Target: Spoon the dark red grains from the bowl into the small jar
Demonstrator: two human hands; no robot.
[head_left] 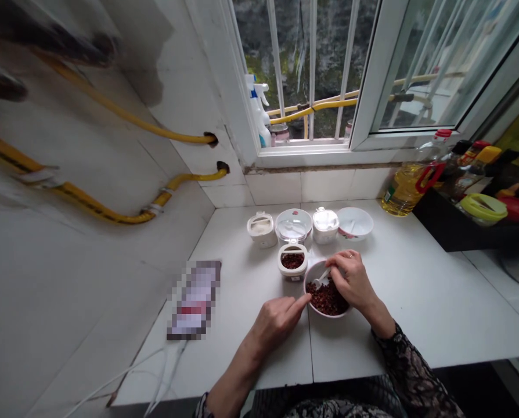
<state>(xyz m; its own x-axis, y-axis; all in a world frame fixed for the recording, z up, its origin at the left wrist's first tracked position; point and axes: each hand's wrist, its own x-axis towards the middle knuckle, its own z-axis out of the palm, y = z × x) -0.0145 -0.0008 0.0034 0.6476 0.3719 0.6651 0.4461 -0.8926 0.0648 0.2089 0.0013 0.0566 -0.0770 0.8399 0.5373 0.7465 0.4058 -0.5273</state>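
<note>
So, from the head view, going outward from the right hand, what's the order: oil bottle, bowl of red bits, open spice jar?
1. Bowl of red bits, directly under the right hand.
2. Open spice jar, to its left.
3. Oil bottle, far right by the window.

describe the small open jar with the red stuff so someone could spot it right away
On the white counter below the window, a row of white containers stands by the wall. The small open jar sits in front of that row, just left of the bowl that both hands work over. Alone among the jars, it is lidless and shows dark red bits inside.
</note>
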